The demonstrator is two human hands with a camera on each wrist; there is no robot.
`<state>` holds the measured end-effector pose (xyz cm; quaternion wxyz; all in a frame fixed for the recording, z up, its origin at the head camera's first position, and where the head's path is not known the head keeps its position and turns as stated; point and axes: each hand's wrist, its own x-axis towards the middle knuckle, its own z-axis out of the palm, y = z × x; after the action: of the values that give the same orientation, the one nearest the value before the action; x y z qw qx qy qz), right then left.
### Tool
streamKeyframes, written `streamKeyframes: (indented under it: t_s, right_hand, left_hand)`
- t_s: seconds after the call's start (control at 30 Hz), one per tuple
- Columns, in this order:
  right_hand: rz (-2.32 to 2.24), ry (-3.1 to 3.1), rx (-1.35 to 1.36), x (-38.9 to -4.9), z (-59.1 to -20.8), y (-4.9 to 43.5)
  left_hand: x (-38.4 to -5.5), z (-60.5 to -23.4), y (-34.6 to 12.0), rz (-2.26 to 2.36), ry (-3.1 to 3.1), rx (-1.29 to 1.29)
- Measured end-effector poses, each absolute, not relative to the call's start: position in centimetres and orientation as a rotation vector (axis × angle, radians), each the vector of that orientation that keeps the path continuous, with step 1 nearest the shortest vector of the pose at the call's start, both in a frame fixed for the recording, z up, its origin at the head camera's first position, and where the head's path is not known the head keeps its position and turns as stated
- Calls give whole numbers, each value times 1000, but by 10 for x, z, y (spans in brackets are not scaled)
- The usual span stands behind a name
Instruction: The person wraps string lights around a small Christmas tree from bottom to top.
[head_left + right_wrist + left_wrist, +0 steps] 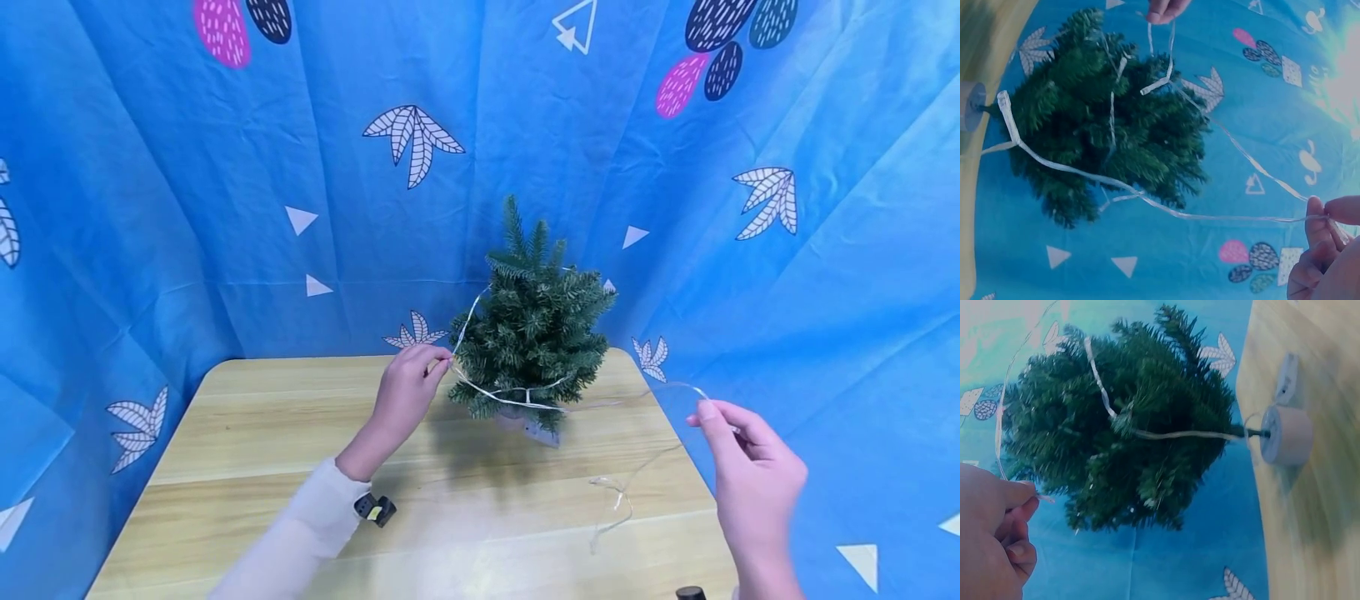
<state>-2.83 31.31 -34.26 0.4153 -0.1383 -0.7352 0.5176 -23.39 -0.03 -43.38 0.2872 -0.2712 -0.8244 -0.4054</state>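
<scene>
A small artificial Christmas tree (pixel 536 325) stands on the table, its pale round base (pixel 1289 434) showing in the left wrist view. Clear string lights (pixel 1235 218) with small white bulb ends loop around its branches. At the tree's left side, my left hand (pixel 408 387) pinches the string between thumb and fingertips. My right hand (pixel 759 471), off to the right beyond the table's edge, pinches another stretch, which runs back across the front of the tree. Below that stretch, a loose tail of the string (pixel 622 500) hangs down over the tabletop.
The light wooden table (pixel 300 433) has rounded far corners. Behind and beside it hangs a blue printed cloth (pixel 375 233). A black device (pixel 375 508) sits at the left cuff, and a dark round-topped object (pixel 690 593) pokes in at the bottom edge.
</scene>
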Motion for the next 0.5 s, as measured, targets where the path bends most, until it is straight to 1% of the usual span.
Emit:
streamKeyframes:
  t_s: [0.1, 0.3, 0.5]
  right_hand:
    - [1338, -1777, -338, -27, -340, 317]
    - [1351, -1791, -429, -25, -341, 321]
    - [1327, -1782, -388, -25, -342, 325]
  left_hand:
    - [-235, -438, 9, -1105, -2205, -738]
    - [-235, -442, 28, -1215, -2259, -733]
    - [-231, -440, 44, -1297, -2254, -752]
